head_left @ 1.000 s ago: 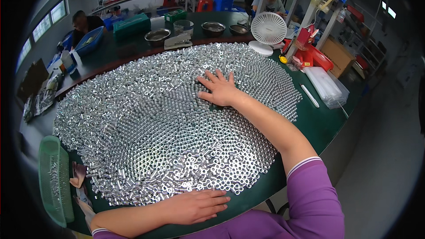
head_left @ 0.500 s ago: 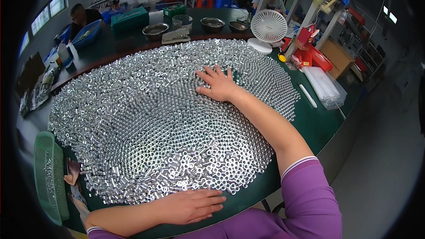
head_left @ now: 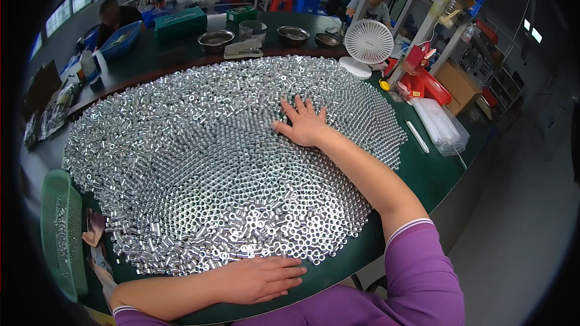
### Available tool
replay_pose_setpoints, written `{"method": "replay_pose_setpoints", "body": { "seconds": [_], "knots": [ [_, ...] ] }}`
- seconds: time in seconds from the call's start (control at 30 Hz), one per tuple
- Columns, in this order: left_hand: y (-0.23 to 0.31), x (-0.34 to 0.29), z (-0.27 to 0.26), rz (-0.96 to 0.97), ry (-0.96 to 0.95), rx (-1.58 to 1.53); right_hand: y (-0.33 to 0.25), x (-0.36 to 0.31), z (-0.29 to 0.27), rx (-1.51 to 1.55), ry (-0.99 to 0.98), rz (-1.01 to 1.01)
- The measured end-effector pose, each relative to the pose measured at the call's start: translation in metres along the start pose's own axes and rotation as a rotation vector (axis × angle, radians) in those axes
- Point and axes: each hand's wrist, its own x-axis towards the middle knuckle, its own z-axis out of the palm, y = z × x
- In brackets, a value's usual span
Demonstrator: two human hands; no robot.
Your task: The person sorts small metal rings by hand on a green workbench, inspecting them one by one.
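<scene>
A broad spread of small shiny metal sleeves (head_left: 229, 163) covers most of the green table. Across its middle many stand on end in close rows; toward the far and left sides, and at the near edge, they lie jumbled. My right hand (head_left: 305, 125) rests palm down on the far middle part of the sleeves, fingers spread, holding nothing I can see. Along the near table edge lies my left hand (head_left: 263, 279), flat, with its fingers stretched out to the right beside the nearest sleeves.
A green basket (head_left: 60, 235) with some sleeves stands at the left. Beyond the spread are metal bowls (head_left: 215, 39), a white fan (head_left: 368, 42) and a stapler (head_left: 243, 49). At right lie a white pen (head_left: 417, 136) and clear plastic bags (head_left: 441, 125). Two people sit across the table.
My right hand has shifted slightly to the right and toward me over the sleeves, still spread. My left hand stays at the near edge. The whole view has tilted a little.
</scene>
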Motion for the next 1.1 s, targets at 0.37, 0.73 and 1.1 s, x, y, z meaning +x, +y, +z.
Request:
{"method": "replay_pose_setpoints", "body": {
  "seconds": [0.37,0.73,1.1],
  "knots": [
    [-0.001,-0.001,0.001,0.006,0.026,0.009,0.042,0.022,-0.010,-0.004,0.198,0.059],
    [0.000,-0.002,0.001,0.013,0.022,0.008,0.020,0.018,-0.005,-0.064,0.082,-0.063],
    [-0.002,-0.003,0.004,0.030,0.042,0.035,0.014,0.015,-0.005,-0.028,0.017,0.002]
  ]
}}
